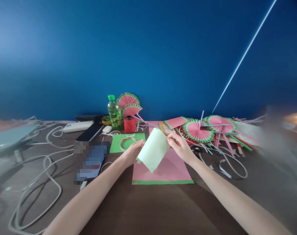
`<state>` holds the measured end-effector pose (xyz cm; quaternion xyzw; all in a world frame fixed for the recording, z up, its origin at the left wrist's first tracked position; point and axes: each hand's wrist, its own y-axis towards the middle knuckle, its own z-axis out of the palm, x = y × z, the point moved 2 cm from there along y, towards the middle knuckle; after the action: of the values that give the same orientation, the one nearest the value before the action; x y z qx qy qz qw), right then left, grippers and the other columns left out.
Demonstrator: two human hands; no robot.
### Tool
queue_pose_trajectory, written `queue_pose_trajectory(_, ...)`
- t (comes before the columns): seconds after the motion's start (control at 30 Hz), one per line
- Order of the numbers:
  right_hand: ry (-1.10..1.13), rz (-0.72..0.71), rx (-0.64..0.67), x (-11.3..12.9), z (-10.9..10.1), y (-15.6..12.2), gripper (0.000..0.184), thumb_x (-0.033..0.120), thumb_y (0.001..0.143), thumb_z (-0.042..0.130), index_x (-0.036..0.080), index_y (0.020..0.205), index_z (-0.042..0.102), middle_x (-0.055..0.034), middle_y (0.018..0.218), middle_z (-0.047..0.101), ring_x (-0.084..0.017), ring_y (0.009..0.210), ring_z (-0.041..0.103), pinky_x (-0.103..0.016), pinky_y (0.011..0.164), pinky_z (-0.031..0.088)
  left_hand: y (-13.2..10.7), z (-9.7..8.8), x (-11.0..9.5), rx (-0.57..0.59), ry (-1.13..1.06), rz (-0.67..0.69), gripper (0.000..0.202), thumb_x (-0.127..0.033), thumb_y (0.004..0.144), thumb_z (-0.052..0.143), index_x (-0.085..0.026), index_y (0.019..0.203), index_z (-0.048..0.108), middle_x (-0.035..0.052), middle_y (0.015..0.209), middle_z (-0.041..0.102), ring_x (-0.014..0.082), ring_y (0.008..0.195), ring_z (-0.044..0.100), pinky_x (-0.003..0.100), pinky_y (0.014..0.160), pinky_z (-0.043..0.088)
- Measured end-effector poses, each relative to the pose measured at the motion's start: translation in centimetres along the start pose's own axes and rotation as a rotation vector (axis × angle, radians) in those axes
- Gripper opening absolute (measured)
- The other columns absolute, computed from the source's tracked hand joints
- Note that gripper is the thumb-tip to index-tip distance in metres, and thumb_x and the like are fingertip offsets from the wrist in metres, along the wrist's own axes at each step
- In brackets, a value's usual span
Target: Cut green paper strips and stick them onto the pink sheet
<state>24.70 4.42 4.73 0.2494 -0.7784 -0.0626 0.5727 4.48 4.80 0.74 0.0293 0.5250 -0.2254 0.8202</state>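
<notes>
Held up between both hands is a pale green sheet of paper, tilted and slightly curved. My left hand is closed on its left edge, with a small bit of green showing below the fingers. At the upper right edge, my right hand pinches the sheet between thumb and fingers. Under the sheet lies a pink sheet of paper with a green strip along its near edge. Just beyond my left hand, a roll of tape rests on a bright green sheet.
Pink-and-green folded paper fans and loose strips fill the back right. A green-capped bottle stands behind a red spool-like object. Leftward lie a phone, a white power bank and looping white cables. A blue wall bounds the table.
</notes>
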Motion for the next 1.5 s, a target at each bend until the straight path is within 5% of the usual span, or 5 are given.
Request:
queue_pose_trajectory(0.2,0.029,-0.024,-0.192,0.1,-0.9,0.5,0.019,0.036,0.082,0.044,0.02,0.072,0.047,0.0017,0.066,0.043,-0.012,0.059,0.041,-0.024,0.054,0.036,-0.4,-0.2,0.1,0.142,0.085,-0.259,0.064,-0.068,0.076,0.035,-0.011,0.057,0.057,0.003,0.037,0.05,0.0112,0.034,0.049,0.021,0.037,0.035)
queue_pose_trajectory(0.4,0.08,-0.031,-0.265,0.7,-1.2,0.6,0.021,0.041,0.084,0.042,0.023,0.073,0.043,0.0024,0.066,0.038,-0.012,0.057,0.041,-0.023,0.051,0.038,-1.3,0.4,-0.5,0.339,0.043,-0.327,0.08,-0.073,0.075,0.02,-0.006,0.085,0.063,0.0203,0.09,0.067,0.0269,0.085,0.063,0.03,0.06,0.047)
queue_pose_trajectory(0.8,0.057,0.041,0.036,-1.3,0.1,-1.1,0.016,0.029,0.077,0.05,0.019,0.064,0.047,0.0029,0.063,0.044,-0.012,0.062,0.044,-0.025,0.062,0.036,0.0,-0.3,-0.4,-0.276,-0.153,0.105,0.033,-0.03,0.073,0.063,-0.02,0.104,0.054,0.0021,0.093,0.066,0.0129,0.069,0.063,0.023,0.059,0.05)
queue_pose_trajectory(1.1,0.492,0.373,0.06,-4.1,1.3,0.8,0.035,0.053,0.076,0.048,0.018,0.071,0.055,-0.0027,0.064,0.06,-0.016,0.057,0.055,-0.031,0.058,0.044,0.0,-0.4,0.3,-0.228,-0.013,0.28,0.054,-0.018,0.062,0.072,-0.016,0.112,0.05,0.0082,0.099,0.067,0.0228,0.089,0.063,0.035,0.082,0.05)
queue_pose_trajectory(1.5,-0.166,0.261,0.035,-4.6,-0.2,3.8,0.028,0.043,0.072,0.054,0.017,0.062,0.055,-0.0003,0.048,0.056,-0.014,0.044,0.054,-0.026,0.045,0.043,1.1,-1.7,1.2,-0.243,-0.024,0.316,0.039,-0.02,0.055,0.074,-0.013,0.09,0.058,0.0091,0.088,0.07,0.0237,0.081,0.065,0.037,0.079,0.051)
